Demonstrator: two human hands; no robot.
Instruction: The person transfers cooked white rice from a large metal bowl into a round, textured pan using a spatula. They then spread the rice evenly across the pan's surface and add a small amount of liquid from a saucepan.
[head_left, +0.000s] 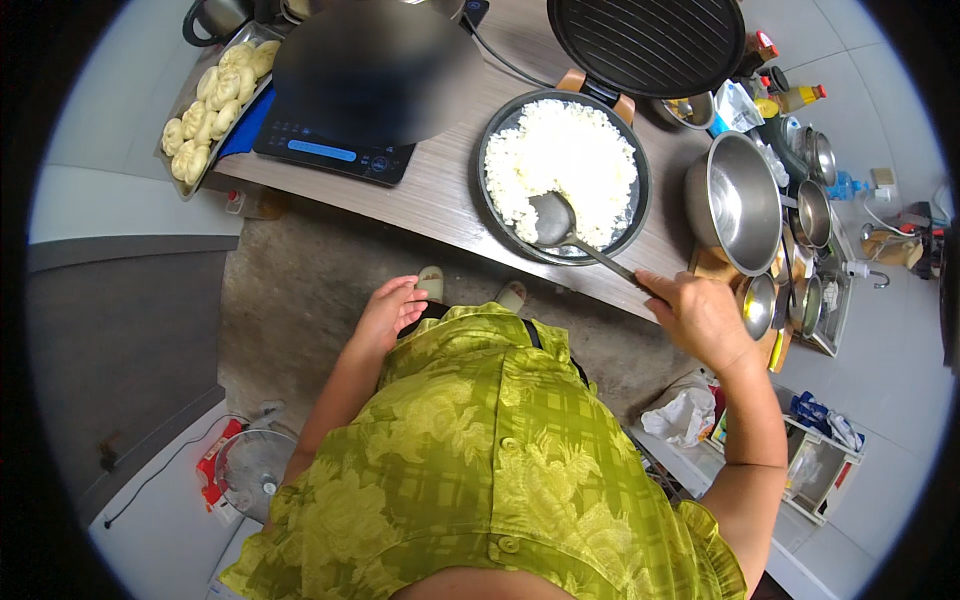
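My right hand (697, 315) grips the handle of a metal ladle (553, 220). The ladle's bowl rests at the near side of a round black electric pan (643, 202), in a gap in the food. White, crumbly food (570, 150) that looks like cooked rice fills most of the pan. Behind it the ribbed black lid (649, 45) stands raised on its hinge. Away from the counter edge, my left hand (390, 311) hangs in front of my body with fingers loosely apart and nothing in them.
An induction cooker (337, 159) sits left of the pan, partly behind a blurred dark round shape. Twisted dough buns (217, 97) fill a tray at the far left. To the right stand a large steel bowl (731, 202), a smaller bowl (759, 306) and several seasoning bottles (799, 97).
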